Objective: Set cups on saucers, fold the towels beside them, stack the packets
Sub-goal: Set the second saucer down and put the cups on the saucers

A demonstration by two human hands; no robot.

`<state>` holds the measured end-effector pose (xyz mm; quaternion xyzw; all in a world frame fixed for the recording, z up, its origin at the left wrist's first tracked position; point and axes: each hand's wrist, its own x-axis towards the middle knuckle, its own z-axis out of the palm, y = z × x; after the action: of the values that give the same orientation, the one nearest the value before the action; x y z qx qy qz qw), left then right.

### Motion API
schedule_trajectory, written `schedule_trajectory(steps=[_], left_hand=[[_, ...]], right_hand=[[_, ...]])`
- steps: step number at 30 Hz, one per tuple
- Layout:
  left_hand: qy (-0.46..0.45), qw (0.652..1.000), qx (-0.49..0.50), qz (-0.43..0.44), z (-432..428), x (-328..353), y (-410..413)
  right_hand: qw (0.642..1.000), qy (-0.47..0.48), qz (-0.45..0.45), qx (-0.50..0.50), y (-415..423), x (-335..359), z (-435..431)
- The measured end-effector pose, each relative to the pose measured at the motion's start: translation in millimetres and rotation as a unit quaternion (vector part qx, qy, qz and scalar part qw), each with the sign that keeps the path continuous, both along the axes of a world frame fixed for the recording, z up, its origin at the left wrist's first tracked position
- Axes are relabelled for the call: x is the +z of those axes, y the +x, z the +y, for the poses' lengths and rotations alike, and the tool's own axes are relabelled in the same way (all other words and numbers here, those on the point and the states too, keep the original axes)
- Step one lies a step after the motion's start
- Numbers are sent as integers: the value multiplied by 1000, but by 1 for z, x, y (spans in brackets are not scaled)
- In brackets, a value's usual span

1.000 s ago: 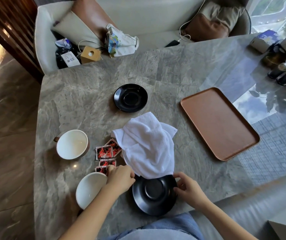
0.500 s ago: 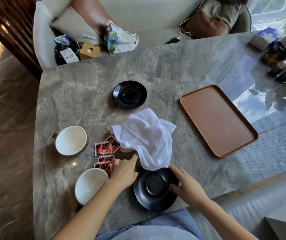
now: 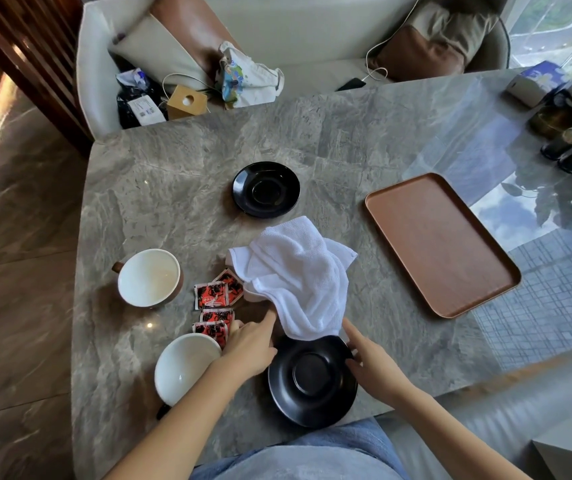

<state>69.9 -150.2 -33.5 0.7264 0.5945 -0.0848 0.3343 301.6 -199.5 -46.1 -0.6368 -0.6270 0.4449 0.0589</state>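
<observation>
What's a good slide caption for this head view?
Both hands at near black saucer, white towel overlapping its rim.

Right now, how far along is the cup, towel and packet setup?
Nothing looks finished. Both white cups stand on the bare marble table, not on saucers, and the far black saucer is bare. In hand: both hands, left and right, flank the near saucer, where the unfolded white towel overlaps its rim. The red packets lie loose, unstacked.

terry cloth towel [image 3: 298,275], polished marble table [image 3: 180,202]
</observation>
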Motion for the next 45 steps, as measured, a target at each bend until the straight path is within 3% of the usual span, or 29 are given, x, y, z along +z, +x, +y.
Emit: schedule_trajectory(steps=[5, 9, 13, 17, 25, 29, 35, 38, 42, 45], left_hand=[[13, 1000, -1, 13, 3, 8, -8], [49, 998, 35, 13, 5, 11, -27], [106, 987, 122, -9, 4, 10, -52], [142, 973, 183, -18, -5, 9, -84], [45, 932, 338, -125, -48, 0, -143], [23, 922, 349, -163, -69, -7, -157], [-9, 878, 408, -251, -86, -10, -160], [-59, 872, 411, -260, -102, -8, -161], [-114, 874, 428, -199, -116, -14, -156], [-84, 867, 437, -223, -121, -13, -149]], right_hand=[[999, -10, -11, -40, 2, 0, 4], [988, 84, -55, -114, -1, 3, 12], [974, 189, -120, -44, -19, 11, 27], [965, 219, -137, 52, -58, 17, 38], [957, 236, -18, 170, -133, 19, 49], [959, 184, 8, 216, -160, 7, 33], [987, 22, 70, 144, -174, 4, 21], [987, 5, 92, 133, -180, 5, 22], [987, -45, 131, 83, -185, 7, 22], [985, -76, 145, 53, -188, 6, 18]])
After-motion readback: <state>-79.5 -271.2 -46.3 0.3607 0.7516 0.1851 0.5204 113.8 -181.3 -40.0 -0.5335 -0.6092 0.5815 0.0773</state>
